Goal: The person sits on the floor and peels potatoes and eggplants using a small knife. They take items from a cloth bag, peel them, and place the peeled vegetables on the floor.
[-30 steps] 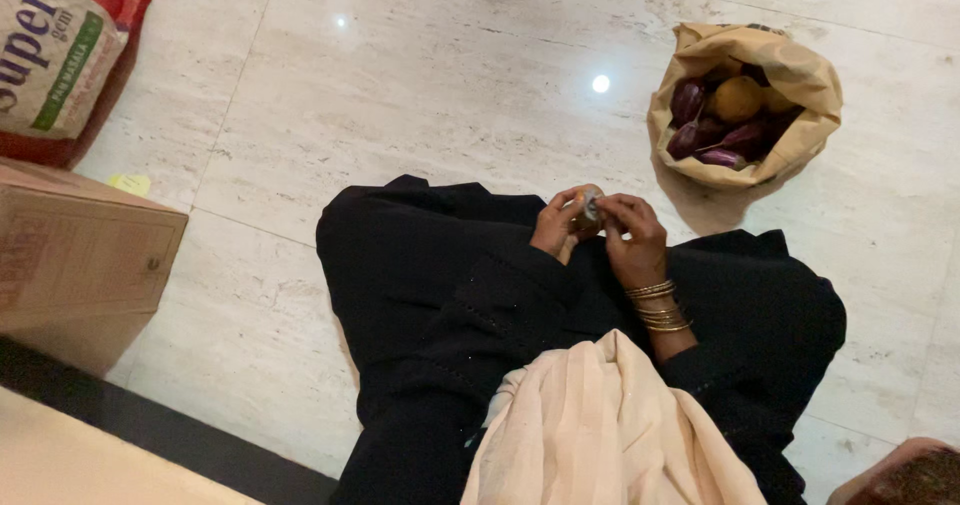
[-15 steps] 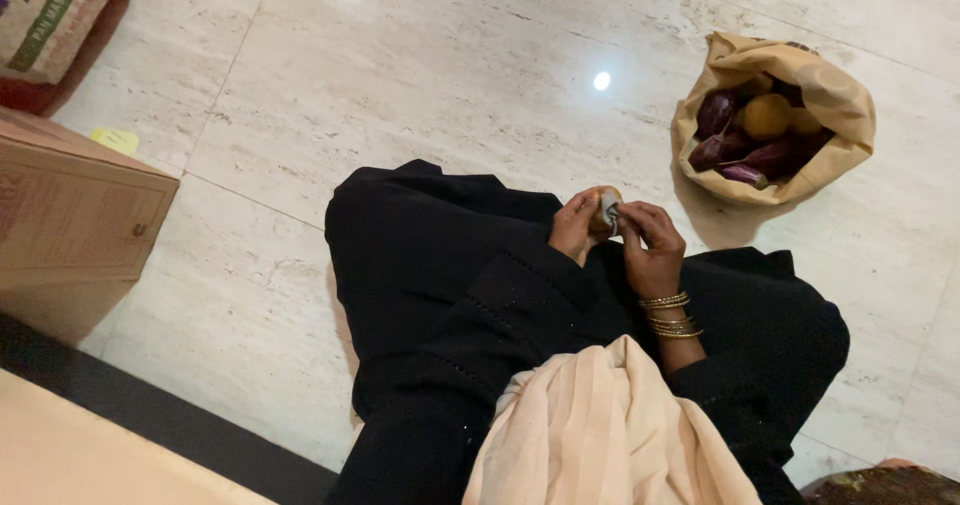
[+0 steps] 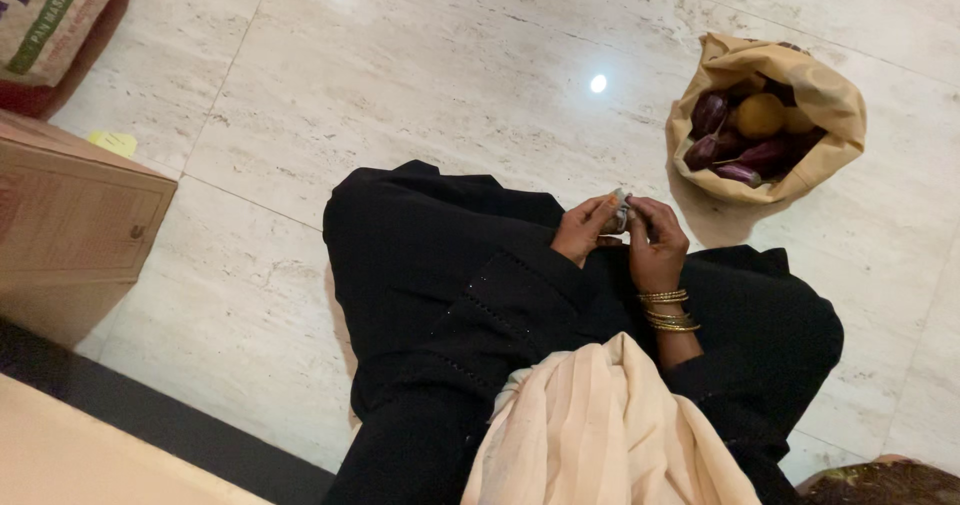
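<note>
Since 0.5 s ago the round orange-brown thing that was showing between the hands is now mostly hidden; only a small pale wrapper-like piece (image 3: pixel 618 212) is showing w/ a bit of orange at its edge. Both hands are sitting slightly lower over the lap, bag and box barely shifting in view.

L hand (image 3: pixel 582 231) is curling round the piece from the left side, fingers closed on it. R hand (image 3: pixel 655 240), w/ gold bangles (image 3: pixel 666 310) on the wrist, is pinching the same piece from the right, fingertips meeting the left ones. Hands are touching each other, held just above the black garment (image 3: pixel 450 305) covering the knees. Cream cloth (image 3: pixel 600 435) is draping down nearer the camera.

Brown paper bag (image 3: pixel 830 95) is standing open on the marble floor (image 3: pixel 400 85), well apart to the right and beyond the hands, holding purple aubergines (image 3: pixel 712 115) and a yellow-orange fruit (image 3: pixel 760 115). Cardboard box (image 3: pixel 80 215) is sitting far left, printed sack (image 3: pixel 50 15) beyond it.
</note>
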